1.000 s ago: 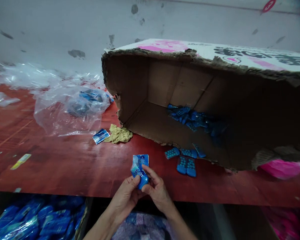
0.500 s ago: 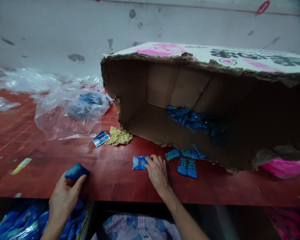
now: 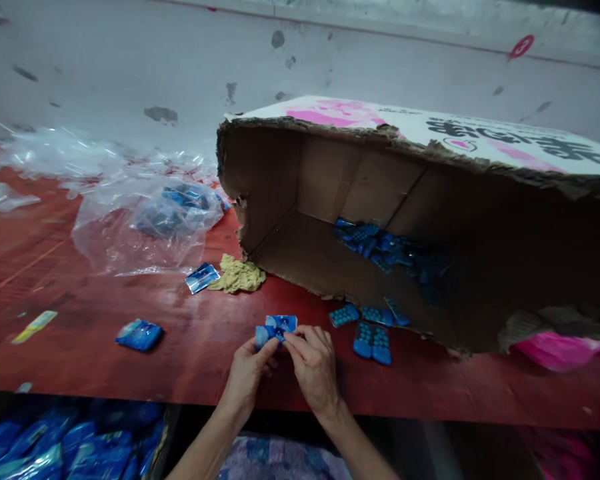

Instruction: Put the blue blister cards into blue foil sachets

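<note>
Between the fingertips of my left hand point(image 3: 250, 370) and my right hand point(image 3: 314, 363) is a small blue printed card point(image 3: 266, 333), pinched from both sides above the red table. Just behind it lies a second blue card point(image 3: 287, 322), flat on the tabletop. To the left rests a folded blue packet point(image 3: 140, 335), apart from both hands. Right of my right hand, a pair of blue socks with light dots point(image 3: 373, 341) lies at the mouth of the cardboard box, with more dotted pieces point(image 3: 344, 315) beside it.
The large torn cardboard box point(image 3: 275, 257) lies on its side, with several blue socks point(image 3: 375, 243) inside. Clear plastic bags point(image 3: 130, 233), a yellow cloth lump point(image 3: 239, 274) and blue cards point(image 3: 202, 278) lie to the left. Blue packets point(image 3: 90, 453) fill a container below the table edge.
My left hand carried the blue packet left, put it on the table, and came back to the middle. Both hands now grip a card picked up from the table.
</note>
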A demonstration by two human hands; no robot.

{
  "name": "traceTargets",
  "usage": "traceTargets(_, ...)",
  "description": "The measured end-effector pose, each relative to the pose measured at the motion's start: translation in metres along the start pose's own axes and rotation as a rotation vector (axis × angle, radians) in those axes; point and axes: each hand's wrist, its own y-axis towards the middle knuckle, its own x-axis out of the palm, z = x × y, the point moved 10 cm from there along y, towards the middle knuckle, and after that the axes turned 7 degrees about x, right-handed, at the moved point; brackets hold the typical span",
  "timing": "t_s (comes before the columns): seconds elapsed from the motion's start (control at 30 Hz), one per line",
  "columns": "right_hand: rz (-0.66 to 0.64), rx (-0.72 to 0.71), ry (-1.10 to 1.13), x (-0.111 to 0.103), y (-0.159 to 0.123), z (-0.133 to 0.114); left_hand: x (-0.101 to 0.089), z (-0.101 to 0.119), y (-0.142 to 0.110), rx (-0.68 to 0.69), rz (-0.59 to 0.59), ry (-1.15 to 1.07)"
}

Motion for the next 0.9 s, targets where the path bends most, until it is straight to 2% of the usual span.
traceTargets(0.07,-0.003,0.106,0.239,-0.001,-0.001,0.011,0.003,-0.003,0.002,-0.014,-0.004,-0.064)
traceTargets(0.17,-0.120,0.350,0.598,0.021,-0.001,0.036,0.007,-0.008,0.000,-0.032,-0.011,-0.103)
traceTargets(0.27,-0.213,0.426,0.724,0.038,-0.003,0.043,0.008,-0.006,-0.002,0.010,0.028,-0.126)
traceTargets(0.37,-0.165,0.453,0.683,0.039,-0.006,0.048,0.015,-0.010,-0.003,-0.005,0.041,-0.182)
traceTargets(0.57,-0.022,0.470,0.396,0.025,-0.014,0.048,0.026,-0.019,-0.003,-0.075,0.047,-0.185)
traceTargets(0.63,-0.016,0.445,0.349,0.020,-0.013,0.045,0.028,-0.019,-0.003,-0.090,0.030,-0.183)
traceTargets(0.8,-0.116,0.316,0.227,0.007,-0.003,0.036,0.042,-0.017,-0.006,-0.209,-0.189,-0.230)
traceTargets(0.9,-0.086,0.198,0.022,-0.017,0.009,0.042,0.034,-0.016,-0.006,-0.240,-0.175,-0.224)
